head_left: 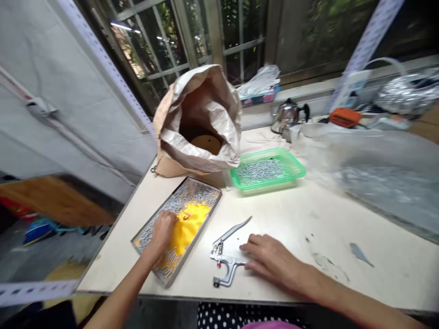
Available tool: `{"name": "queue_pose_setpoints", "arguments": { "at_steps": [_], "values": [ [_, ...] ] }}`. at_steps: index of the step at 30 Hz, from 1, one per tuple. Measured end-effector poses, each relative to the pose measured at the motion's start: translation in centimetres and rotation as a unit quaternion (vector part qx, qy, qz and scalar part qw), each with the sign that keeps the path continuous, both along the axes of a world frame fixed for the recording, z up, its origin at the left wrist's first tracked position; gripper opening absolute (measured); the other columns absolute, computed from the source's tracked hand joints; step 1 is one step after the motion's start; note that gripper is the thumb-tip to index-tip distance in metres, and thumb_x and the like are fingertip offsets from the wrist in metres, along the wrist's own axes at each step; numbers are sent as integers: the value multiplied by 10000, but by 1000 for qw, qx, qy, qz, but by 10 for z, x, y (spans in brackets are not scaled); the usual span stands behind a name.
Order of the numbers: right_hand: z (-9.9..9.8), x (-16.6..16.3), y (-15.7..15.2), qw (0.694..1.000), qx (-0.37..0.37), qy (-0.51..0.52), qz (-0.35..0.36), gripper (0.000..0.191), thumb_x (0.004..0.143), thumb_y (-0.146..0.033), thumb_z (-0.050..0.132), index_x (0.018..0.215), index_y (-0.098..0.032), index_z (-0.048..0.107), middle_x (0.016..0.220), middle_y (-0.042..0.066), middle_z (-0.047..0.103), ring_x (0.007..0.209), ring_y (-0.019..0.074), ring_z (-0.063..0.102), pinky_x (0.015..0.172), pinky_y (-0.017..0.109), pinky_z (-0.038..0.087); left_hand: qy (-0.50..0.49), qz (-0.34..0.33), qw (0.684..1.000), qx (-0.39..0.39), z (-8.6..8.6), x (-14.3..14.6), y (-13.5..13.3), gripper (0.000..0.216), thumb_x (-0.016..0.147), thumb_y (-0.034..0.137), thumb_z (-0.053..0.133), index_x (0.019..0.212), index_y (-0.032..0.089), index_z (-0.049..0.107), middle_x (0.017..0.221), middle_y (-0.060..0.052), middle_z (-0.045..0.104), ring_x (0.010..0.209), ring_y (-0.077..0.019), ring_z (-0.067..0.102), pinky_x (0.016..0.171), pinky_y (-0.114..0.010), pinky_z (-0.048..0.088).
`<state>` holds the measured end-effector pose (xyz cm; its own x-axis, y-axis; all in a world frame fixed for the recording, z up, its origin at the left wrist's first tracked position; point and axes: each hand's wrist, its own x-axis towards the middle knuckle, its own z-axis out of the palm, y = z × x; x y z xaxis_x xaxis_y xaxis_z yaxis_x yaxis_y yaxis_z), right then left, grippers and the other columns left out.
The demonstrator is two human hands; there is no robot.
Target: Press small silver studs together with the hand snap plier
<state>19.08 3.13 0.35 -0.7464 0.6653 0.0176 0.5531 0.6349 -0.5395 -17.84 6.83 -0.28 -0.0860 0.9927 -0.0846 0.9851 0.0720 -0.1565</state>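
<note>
My left hand (pixel 162 231) is curled, knuckles up, inside a shallow metal tray (pixel 206 211) with a yellow bottom, pressing into the small silvery metal pieces (pixel 192 192) that fill it; what its fingers hold is hidden. My right hand (pixel 269 259) lies flat on the white table (pixel 308 219), fingers stretched out, fingertips touching the handle of a metal hand press tool (pixel 224 256) lying on the table between the two hands.
A green plastic basket (pixel 267 172) of the same metal pieces stands behind the tool. A large open paper sack (pixel 199 121) stands at the back left. A clear plastic bag (pixel 377 169), a kettle (pixel 287 115) and clutter fill the right and the windowsill.
</note>
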Motion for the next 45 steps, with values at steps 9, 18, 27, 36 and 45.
{"name": "queue_pose_setpoints", "arguments": {
  "at_steps": [9,18,27,36,45],
  "values": [
    [-5,15,-31,999,-46,-11,-15,238,907,-69,429,1058,-204,553,1090,62,556,997,200,511,902,324,386,44,-35,996,-64,20,3,12,279,864,190,382,808,171,654,952,-128,680,1009,-292,591,832,-344,437],
    [-20,7,-27,998,-6,-64,-22,229,859,-45,448,988,-203,552,1058,56,555,914,197,515,818,323,391,-184,72,980,26,56,33,-6,334,815,432,452,834,193,686,881,-71,714,830,-246,655,654,-279,460],
    [-33,-1,-26,993,47,-107,-10,200,924,-76,439,1009,-181,586,979,67,581,785,171,516,672,296,339,-459,141,873,-81,11,123,-100,403,732,524,590,799,155,736,722,-47,715,616,-164,599,504,-226,391],
    [-34,-2,-29,991,82,-108,-15,178,909,-78,456,962,-179,593,920,64,580,727,165,494,632,307,306,-465,116,874,-76,-9,126,-105,314,770,437,611,785,148,733,742,-53,727,679,-171,630,610,-246,429],
    [-39,0,-30,990,116,-77,-20,201,892,-36,442,928,-181,576,896,54,578,684,147,449,610,289,262,-421,141,881,-160,-1,127,-97,284,742,414,632,686,143,695,503,38,537,486,-97,437,493,-216,289]
  ]
}}
